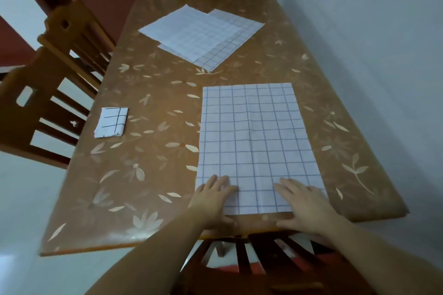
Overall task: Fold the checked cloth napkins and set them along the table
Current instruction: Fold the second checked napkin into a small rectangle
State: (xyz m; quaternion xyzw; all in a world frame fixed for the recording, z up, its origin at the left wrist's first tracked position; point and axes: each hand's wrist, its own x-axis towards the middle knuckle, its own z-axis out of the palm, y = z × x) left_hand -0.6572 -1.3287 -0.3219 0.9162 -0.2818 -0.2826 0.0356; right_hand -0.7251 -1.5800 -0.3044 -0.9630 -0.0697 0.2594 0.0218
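The napkin (254, 141) is lying flat on the bench (148, 175), its long side pointing away from you. Your left hand (213, 196) and right hand (304, 206) are pressing its near corners, fingers spread flat.

left hand (213, 201) flat, fingers straight | right hand (304, 206) flat, fingers spread

No legible text or labels.

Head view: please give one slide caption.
Both hands, left hand and right hand, press flat a blue-checked white cloth napkin.
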